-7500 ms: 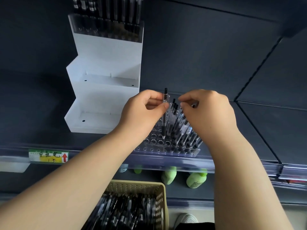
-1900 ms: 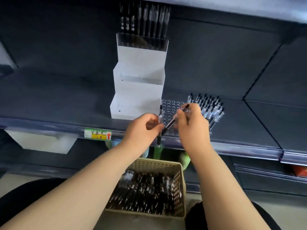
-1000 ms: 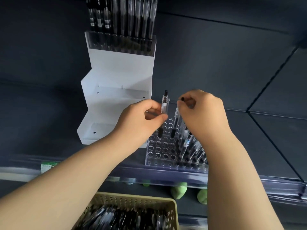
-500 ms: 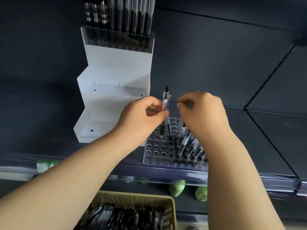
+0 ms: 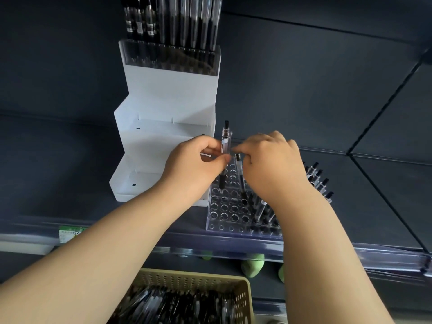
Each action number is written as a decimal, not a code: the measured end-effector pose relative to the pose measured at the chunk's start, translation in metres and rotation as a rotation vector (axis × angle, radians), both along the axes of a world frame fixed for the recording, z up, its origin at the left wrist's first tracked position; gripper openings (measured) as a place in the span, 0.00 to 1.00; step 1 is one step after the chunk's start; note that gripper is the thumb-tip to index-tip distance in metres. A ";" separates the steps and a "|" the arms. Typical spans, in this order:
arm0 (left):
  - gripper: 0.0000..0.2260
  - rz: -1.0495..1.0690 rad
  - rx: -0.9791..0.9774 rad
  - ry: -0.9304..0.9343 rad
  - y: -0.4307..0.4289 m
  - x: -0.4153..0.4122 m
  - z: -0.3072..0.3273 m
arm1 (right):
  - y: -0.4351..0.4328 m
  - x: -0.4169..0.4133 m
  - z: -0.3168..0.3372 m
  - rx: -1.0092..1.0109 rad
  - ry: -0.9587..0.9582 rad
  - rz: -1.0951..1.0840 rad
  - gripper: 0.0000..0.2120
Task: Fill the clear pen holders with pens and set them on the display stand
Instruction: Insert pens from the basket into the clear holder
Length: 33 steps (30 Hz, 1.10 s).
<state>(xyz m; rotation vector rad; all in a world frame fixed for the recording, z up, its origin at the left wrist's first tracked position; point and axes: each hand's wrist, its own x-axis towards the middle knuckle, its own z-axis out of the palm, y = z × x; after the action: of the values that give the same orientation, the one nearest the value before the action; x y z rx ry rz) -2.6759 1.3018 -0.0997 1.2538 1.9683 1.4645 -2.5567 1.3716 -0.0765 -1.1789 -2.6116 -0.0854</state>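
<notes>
The left hand point(image 5: 194, 167) pinches an upright pen point(image 5: 225, 141); the right hand point(image 5: 271, 164), curled, seems to pinch a second pen point(image 5: 240, 176) standing in the clear holder point(image 5: 224, 213) at their 6 o'clock, on the shelf point(image 5: 70, 183).

The pen holder point(image 5: 230, 211) was clear glossy plastic. The display stand point(image 5: 163, 101) looked smooth matt white plastic. The basket point(image 5: 243, 298) was beige perforated plastic. The shelf point(image 5: 339, 113) was dark and matt.

stand point(image 5: 168, 99) white; basket point(image 5: 243, 298) beige; shelf point(image 5: 327, 101) dk grey; pens point(image 5: 226, 146) clr/blk
</notes>
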 end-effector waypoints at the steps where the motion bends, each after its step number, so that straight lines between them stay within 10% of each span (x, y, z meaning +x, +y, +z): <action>1: 0.04 0.003 0.001 -0.004 0.000 0.000 0.000 | 0.000 0.000 0.000 0.004 -0.002 -0.010 0.19; 33: 0.05 -0.102 0.012 -0.002 0.002 0.013 -0.003 | -0.010 0.019 0.022 0.013 -0.050 -0.088 0.16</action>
<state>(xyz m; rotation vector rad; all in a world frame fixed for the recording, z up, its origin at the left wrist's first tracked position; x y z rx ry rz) -2.6631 1.3040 -0.1030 1.3364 1.8687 1.4290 -2.5373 1.3613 -0.0542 -1.3033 -2.5968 -0.1504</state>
